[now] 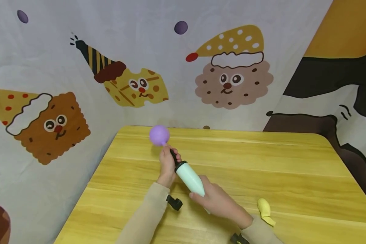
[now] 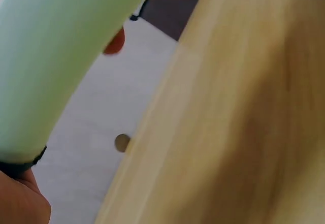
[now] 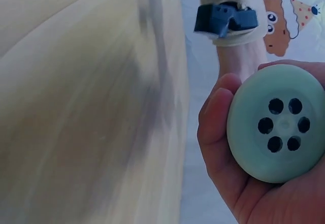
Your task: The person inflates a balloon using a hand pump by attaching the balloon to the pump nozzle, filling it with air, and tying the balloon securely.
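A mint-green balloon pump [image 1: 190, 179] with a black nozzle end slants across the middle of the head view. My left hand [image 1: 167, 164] grips it round the black nozzle end. From the tip, just beyond the left fingers, a small, round, partly inflated purple balloon [image 1: 159, 135] sticks out. The green body is held in my right hand [image 1: 216, 200], thumb along its near side. In the right wrist view, the right fingers curl round the pump's end [image 3: 285, 163], which has a ring of several holes. The left wrist view shows the green barrel [image 2: 61, 56] close up.
A limp yellow balloon [image 1: 264, 208] lies on the wooden table [image 1: 292, 169] to the right of my right hand. Behind the table hangs a light cloth [image 1: 177, 112] printed with cartoon biscuits in party hats. Black camera mounts [image 1: 174, 202] sit on both wrists.
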Action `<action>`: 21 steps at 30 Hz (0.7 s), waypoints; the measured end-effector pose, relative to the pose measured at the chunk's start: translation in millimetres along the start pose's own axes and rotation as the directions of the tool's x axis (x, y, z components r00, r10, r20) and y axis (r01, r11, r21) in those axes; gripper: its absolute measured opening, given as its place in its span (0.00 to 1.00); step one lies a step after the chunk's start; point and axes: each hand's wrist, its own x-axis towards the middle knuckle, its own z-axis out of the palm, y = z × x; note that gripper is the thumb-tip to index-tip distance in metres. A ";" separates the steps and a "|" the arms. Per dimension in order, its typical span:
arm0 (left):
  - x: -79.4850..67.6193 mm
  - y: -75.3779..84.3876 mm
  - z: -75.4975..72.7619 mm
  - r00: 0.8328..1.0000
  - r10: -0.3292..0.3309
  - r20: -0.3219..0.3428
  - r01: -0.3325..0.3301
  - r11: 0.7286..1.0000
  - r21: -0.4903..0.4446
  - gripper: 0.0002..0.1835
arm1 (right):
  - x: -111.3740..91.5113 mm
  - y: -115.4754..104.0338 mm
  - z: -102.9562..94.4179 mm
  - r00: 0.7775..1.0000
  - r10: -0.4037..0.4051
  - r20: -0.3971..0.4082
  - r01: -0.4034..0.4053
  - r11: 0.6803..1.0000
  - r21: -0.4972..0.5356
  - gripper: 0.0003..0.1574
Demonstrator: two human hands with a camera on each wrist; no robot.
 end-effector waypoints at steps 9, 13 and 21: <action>31.6 26.4 -17.9 0.991 0.052 -0.126 -0.072 0.985 -0.159 0.18 | -29.6 3.6 -8.3 0.999 -0.036 0.021 0.038 0.996 -0.083 0.43; 33.0 27.8 -23.3 0.990 0.020 -0.142 -0.046 0.982 -0.181 0.17 | -38.6 7.9 -9.9 0.998 -0.053 0.028 0.055 0.994 -0.098 0.42; 19.0 15.1 -18.3 0.993 0.019 -0.116 -0.037 0.987 -0.157 0.18 | -39.7 14.3 -6.8 0.999 -0.045 0.027 0.048 0.992 -0.116 0.42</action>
